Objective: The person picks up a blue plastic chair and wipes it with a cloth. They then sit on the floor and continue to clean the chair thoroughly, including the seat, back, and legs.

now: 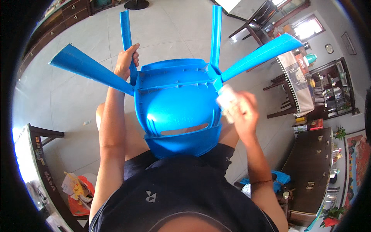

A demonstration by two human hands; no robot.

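A blue plastic chair (179,101) lies overturned across my lap, its underside facing me and its four legs pointing up and away. My left hand (127,61) grips the far left leg (125,32) below its middle. Beside the right edge of the seat, my right hand (245,111) holds a crumpled white cloth or tissue (227,97), blurred by motion. Whether the cloth touches the chair I cannot tell. The near right leg (261,56) rises just above that hand. A slot in the backrest shows skin behind it.
Grey floor tiles (162,32) surround me. At the left stands a dark wooden table (37,156), with an orange bag (81,194) nearby. A dark cabinet (310,168) is at right, a cloth-covered table (295,84) farther off. Dark drawers (55,29) line the far left.
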